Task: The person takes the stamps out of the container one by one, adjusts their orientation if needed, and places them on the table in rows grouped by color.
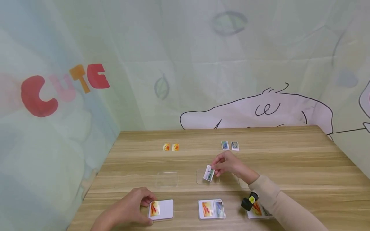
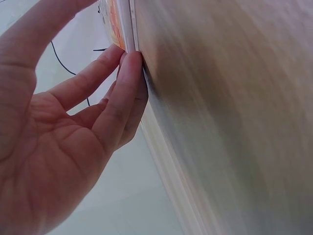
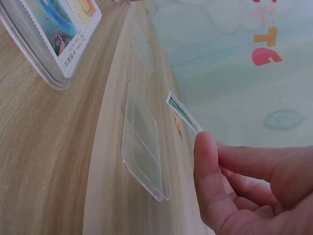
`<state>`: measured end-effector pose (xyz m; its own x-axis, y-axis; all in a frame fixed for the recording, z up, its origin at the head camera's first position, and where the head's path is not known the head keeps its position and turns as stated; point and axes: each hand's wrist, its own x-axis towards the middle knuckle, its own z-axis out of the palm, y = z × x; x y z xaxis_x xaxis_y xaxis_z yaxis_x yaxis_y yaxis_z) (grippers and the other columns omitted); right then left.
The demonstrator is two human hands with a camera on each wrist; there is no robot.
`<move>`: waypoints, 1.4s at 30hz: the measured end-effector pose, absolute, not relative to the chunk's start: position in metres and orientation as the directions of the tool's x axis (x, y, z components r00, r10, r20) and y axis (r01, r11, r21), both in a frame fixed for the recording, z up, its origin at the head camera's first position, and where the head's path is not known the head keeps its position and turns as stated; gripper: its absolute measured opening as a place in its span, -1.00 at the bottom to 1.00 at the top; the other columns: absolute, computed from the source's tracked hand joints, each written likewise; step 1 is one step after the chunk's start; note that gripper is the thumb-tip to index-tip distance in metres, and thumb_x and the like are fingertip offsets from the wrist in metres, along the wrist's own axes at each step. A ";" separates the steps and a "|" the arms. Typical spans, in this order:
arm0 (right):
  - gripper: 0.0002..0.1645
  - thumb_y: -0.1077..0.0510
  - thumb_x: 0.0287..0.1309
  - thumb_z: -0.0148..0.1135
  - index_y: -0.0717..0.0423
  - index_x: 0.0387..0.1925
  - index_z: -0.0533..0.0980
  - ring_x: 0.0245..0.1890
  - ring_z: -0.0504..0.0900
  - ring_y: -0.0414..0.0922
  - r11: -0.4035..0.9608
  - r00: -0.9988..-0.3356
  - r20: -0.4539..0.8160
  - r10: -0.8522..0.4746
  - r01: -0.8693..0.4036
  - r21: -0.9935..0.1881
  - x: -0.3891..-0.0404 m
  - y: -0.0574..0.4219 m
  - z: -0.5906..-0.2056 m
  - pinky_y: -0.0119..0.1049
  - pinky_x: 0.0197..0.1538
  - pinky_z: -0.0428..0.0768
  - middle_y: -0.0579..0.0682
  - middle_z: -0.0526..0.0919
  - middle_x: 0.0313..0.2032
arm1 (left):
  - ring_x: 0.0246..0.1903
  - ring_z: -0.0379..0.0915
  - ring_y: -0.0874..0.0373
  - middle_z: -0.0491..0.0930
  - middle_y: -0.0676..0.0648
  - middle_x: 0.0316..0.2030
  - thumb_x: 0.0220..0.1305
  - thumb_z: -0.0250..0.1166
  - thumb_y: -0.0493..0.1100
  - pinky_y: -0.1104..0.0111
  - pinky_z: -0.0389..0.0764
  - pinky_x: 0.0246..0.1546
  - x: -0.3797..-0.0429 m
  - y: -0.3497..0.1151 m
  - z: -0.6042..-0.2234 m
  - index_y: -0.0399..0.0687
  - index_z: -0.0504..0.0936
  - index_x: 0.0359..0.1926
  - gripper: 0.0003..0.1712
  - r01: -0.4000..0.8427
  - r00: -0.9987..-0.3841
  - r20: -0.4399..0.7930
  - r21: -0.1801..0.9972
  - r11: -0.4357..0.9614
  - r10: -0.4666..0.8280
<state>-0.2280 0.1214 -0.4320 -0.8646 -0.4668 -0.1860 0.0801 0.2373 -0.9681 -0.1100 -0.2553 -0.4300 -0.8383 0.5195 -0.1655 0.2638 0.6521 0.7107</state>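
Note:
My right hand [image 1: 229, 165] pinches a small postage stamp [image 1: 208, 173] with a green picture between thumb and fingertips. In the right wrist view the stamp [image 3: 183, 113] shows nearly edge-on, above a clear plastic lid [image 3: 142, 142]. At the near left, my left hand [image 1: 131, 203] holds a white card [image 1: 166, 210] by its left side, thumb at the near corner and fingers at the far one. An orange-red stamp [image 1: 155, 208] lies on that card's left half. The left wrist view shows fingertips [image 2: 129, 68] against the card's edge.
A second white card [image 1: 212, 214] bears an orange stamp and a blue one. A third card [image 1: 254, 214] lies partly under the right sleeve. Another clear lid [image 1: 167, 179] lies left of centre. Two orange stamps [image 1: 175, 147] and two bluish stamps [image 1: 225, 145] lie farther back.

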 end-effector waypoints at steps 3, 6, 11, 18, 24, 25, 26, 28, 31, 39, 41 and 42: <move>-0.88 0.47 0.18 0.26 0.55 -0.25 0.56 -0.55 0.63 -0.14 0.231 -0.866 -0.187 -0.464 0.085 -0.969 -0.228 0.122 -0.432 -0.26 -0.37 0.68 0.13 0.67 -0.48 | -0.23 0.48 0.28 0.56 0.07 -0.23 -0.22 0.68 -0.08 0.38 0.59 -0.17 -0.110 -0.256 -0.432 -0.10 0.63 -0.10 -0.39 0.271 -0.840 -0.158 0.707 0.653 0.519; -0.88 0.47 0.19 0.26 0.54 -0.25 0.55 -0.55 0.64 -0.14 0.234 -0.866 -0.186 -0.465 0.082 -0.969 -0.228 0.123 -0.432 -0.26 -0.37 0.68 0.12 0.66 -0.48 | -0.23 0.48 0.29 0.56 0.07 -0.22 -0.22 0.68 -0.08 0.38 0.59 -0.17 -0.110 -0.256 -0.433 -0.10 0.63 -0.10 -0.39 0.273 -0.841 -0.151 0.710 0.649 0.520; -0.89 0.44 0.21 0.27 0.51 -0.25 0.57 -0.54 0.64 -0.14 0.262 -0.870 -0.192 -0.455 0.075 -0.962 -0.230 0.125 -0.432 -0.24 -0.34 0.69 0.12 0.66 -0.47 | -0.23 0.48 0.28 0.56 0.06 -0.21 -0.20 0.67 -0.08 0.38 0.59 -0.16 -0.110 -0.257 -0.432 -0.10 0.62 -0.09 -0.39 0.271 -0.839 -0.153 0.714 0.646 0.522; -0.91 0.42 0.23 0.26 0.45 -0.26 0.59 -0.53 0.65 -0.14 0.306 -0.873 -0.199 -0.445 0.061 -0.950 -0.232 0.130 -0.432 -0.22 -0.31 0.69 0.11 0.66 -0.47 | -0.24 0.49 0.29 0.57 0.03 -0.21 -0.21 0.67 -0.10 0.38 0.60 -0.18 -0.110 -0.255 -0.430 -0.16 0.63 -0.10 -0.40 0.281 -0.835 -0.141 0.722 0.632 0.532; -0.91 0.43 0.22 0.26 0.47 -0.26 0.59 -0.54 0.65 -0.14 0.303 -0.877 -0.190 -0.442 0.054 -0.952 -0.233 0.134 -0.432 -0.23 -0.33 0.69 0.10 0.67 -0.47 | -0.25 0.49 0.29 0.56 0.04 -0.23 -0.21 0.68 -0.09 0.38 0.60 -0.18 -0.111 -0.254 -0.429 -0.15 0.64 -0.11 -0.40 0.284 -0.836 -0.142 0.715 0.639 0.531; -0.91 0.44 0.22 0.26 0.47 -0.26 0.59 -0.54 0.65 -0.14 0.303 -0.878 -0.190 -0.439 0.054 -0.951 -0.233 0.134 -0.431 -0.23 -0.33 0.69 0.10 0.67 -0.47 | -0.25 0.49 0.29 0.56 0.05 -0.23 -0.21 0.68 -0.08 0.38 0.60 -0.18 -0.111 -0.254 -0.429 -0.14 0.64 -0.11 -0.40 0.285 -0.836 -0.142 0.713 0.640 0.530; -0.91 0.44 0.22 0.26 0.48 -0.26 0.59 -0.54 0.65 -0.14 0.303 -0.879 -0.186 -0.439 0.050 -0.952 -0.233 0.135 -0.431 -0.23 -0.33 0.69 0.10 0.67 -0.47 | -0.25 0.49 0.29 0.56 0.05 -0.23 -0.21 0.68 -0.08 0.38 0.60 -0.18 -0.111 -0.254 -0.429 -0.14 0.64 -0.11 -0.40 0.286 -0.836 -0.143 0.712 0.642 0.530; -0.91 0.43 0.23 0.26 0.47 -0.26 0.59 -0.54 0.65 -0.14 0.311 -0.883 -0.185 -0.432 0.047 -0.949 -0.233 0.136 -0.431 -0.20 -0.32 0.69 0.10 0.67 -0.47 | -0.25 0.48 0.29 0.56 0.05 -0.24 -0.21 0.68 -0.07 0.38 0.60 -0.18 -0.111 -0.254 -0.429 -0.14 0.64 -0.11 -0.40 0.289 -0.835 -0.140 0.711 0.641 0.532; -0.90 0.43 0.22 0.27 0.48 -0.26 0.59 -0.54 0.65 -0.13 0.313 -0.885 -0.176 -0.432 0.036 -0.949 -0.234 0.139 -0.430 -0.15 -0.31 0.70 0.11 0.67 -0.47 | -0.25 0.48 0.28 0.56 0.06 -0.24 -0.21 0.68 -0.06 0.37 0.60 -0.18 -0.111 -0.254 -0.429 -0.13 0.64 -0.11 -0.40 0.295 -0.835 -0.136 0.707 0.642 0.534; -0.88 0.45 0.21 0.26 0.53 -0.24 0.57 -0.55 0.64 -0.13 0.295 -0.888 -0.164 -0.431 0.033 -0.955 -0.234 0.143 -0.426 -0.16 -0.32 0.70 0.12 0.67 -0.48 | -0.25 0.48 0.29 0.55 0.06 -0.24 -0.21 0.68 -0.06 0.38 0.59 -0.18 -0.111 -0.254 -0.429 -0.13 0.65 -0.11 -0.40 0.294 -0.837 -0.139 0.701 0.649 0.530; -0.88 0.44 0.22 0.26 0.52 -0.24 0.57 -0.55 0.64 -0.14 0.294 -0.891 -0.169 -0.422 0.042 -0.955 -0.234 0.144 -0.426 -0.21 -0.34 0.69 0.12 0.67 -0.47 | -0.25 0.48 0.29 0.55 0.06 -0.24 -0.21 0.68 -0.06 0.38 0.59 -0.18 -0.111 -0.254 -0.429 -0.13 0.65 -0.11 -0.40 0.295 -0.836 -0.137 0.704 0.646 0.531; -0.88 0.44 0.22 0.26 0.52 -0.24 0.57 -0.55 0.64 -0.14 0.295 -0.892 -0.172 -0.418 0.046 -0.954 -0.234 0.145 -0.427 -0.23 -0.35 0.69 0.11 0.67 -0.47 | -0.25 0.48 0.29 0.55 0.06 -0.24 -0.21 0.68 -0.07 0.38 0.59 -0.18 -0.111 -0.254 -0.429 -0.13 0.64 -0.11 -0.40 0.295 -0.836 -0.136 0.706 0.644 0.532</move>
